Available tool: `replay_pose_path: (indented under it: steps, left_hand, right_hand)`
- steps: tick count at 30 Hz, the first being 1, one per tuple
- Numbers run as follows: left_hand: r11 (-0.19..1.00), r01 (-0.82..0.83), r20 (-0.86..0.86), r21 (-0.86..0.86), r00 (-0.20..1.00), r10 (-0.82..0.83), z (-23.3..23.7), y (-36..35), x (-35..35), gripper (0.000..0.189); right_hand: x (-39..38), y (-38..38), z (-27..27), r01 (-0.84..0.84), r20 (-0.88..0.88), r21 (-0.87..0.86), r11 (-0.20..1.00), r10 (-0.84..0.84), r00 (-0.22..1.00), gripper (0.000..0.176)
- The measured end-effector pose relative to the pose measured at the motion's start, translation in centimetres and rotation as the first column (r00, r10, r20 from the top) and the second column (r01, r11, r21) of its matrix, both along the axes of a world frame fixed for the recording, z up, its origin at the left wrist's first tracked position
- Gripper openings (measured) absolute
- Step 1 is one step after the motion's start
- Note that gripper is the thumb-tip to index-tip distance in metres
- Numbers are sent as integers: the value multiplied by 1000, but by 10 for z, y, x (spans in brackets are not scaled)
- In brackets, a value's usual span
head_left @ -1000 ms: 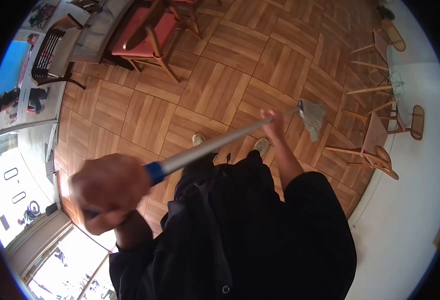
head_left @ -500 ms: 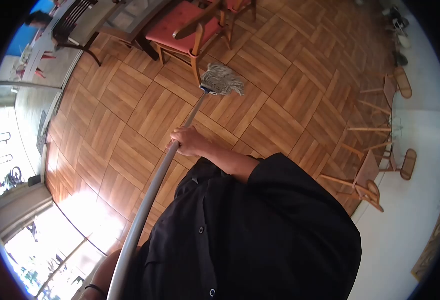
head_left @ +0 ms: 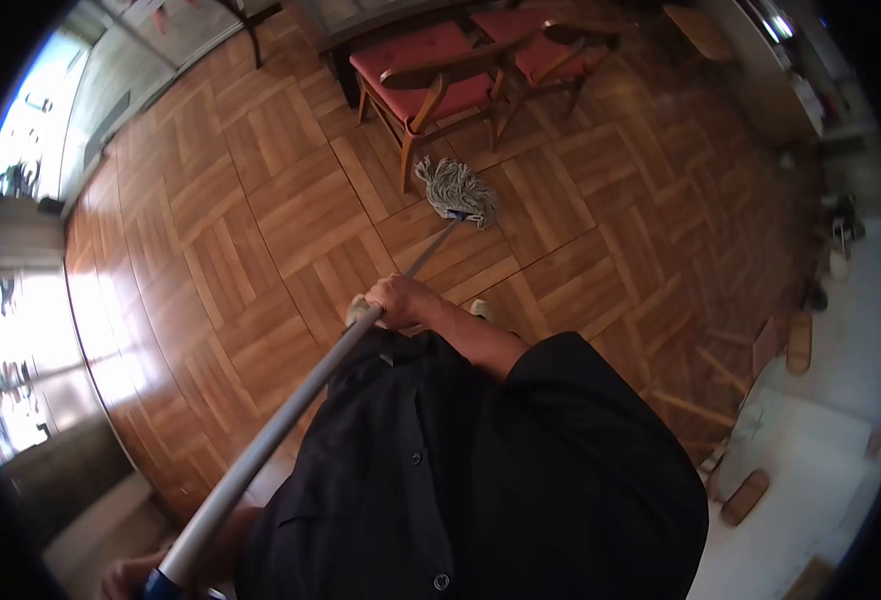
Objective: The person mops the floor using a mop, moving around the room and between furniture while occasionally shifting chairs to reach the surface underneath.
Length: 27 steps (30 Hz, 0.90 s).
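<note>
A mop with a pale grey handle (head_left: 276, 428) runs from the lower left up to its string head (head_left: 458, 190), which lies on the wood floor. My right hand (head_left: 398, 300) is closed around the middle of the handle. At the bottom left, my left hand (head_left: 133, 578) wraps the handle's upper end beside a blue grip; the frame edge and the pole hide part of it. The mop's strands spread close to the front leg of a wooden chair (head_left: 421, 85) with a red seat.
A second red-seated chair (head_left: 536, 45) stands alongside, by a dark table (head_left: 346, 35). Glass doors (head_left: 26, 380) line the left. Near the white wall at right, a wooden chair (head_left: 799, 342) is partly blurred. My shoe (head_left: 481, 309) shows below the mop head.
The mop head has swung around on the floor, with its strands now pointing up and left. My left hand has come into view at the handle's end. The view has turned rightward.
</note>
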<state>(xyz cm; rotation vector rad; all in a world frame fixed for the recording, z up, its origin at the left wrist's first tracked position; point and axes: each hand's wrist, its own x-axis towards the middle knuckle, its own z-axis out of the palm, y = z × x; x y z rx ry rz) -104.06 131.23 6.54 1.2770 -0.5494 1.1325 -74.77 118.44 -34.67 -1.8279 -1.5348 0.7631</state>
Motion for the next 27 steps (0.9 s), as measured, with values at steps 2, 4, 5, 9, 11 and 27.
replay_pose_path:
  steps: [2, 4, 5, 9, 11, 27]
  left_hand:
    - [997, -78, 95, -21, 992, 79, -10, -60, 17, 17]
    - [992, -129, 90, 6, 988, 128, -8, -127, 29, 20]
    - [978, -205, 60, -18, 977, 206, -6, -158, 33, 20]
    - [838, -536, -105, -101, 843, 527, 2, -271, -2, 18]
    - [877, -408, -147, -254, 913, 382, 5, -311, -31, 40]
    - [757, -653, -146, 14, 748, 648, 8, -736, 21, 21]
  right_hand:
    - [14, -45, -1, -97, -6, -36, 995, 97, 995, 38]
    - [30, -75, -10, -197, -15, -73, 978, 196, 980, 38]
    - [34, -94, -11, -238, -5, -17, 971, 237, 971, 42]
    - [46, -152, -13, -311, -25, -5, 951, 310, 950, 37]
    - [54, -173, -8, -349, 32, -43, 936, 350, 936, 24]
    - [2, -481, -14, -123, 131, 364, 923, 80, 988, 39]
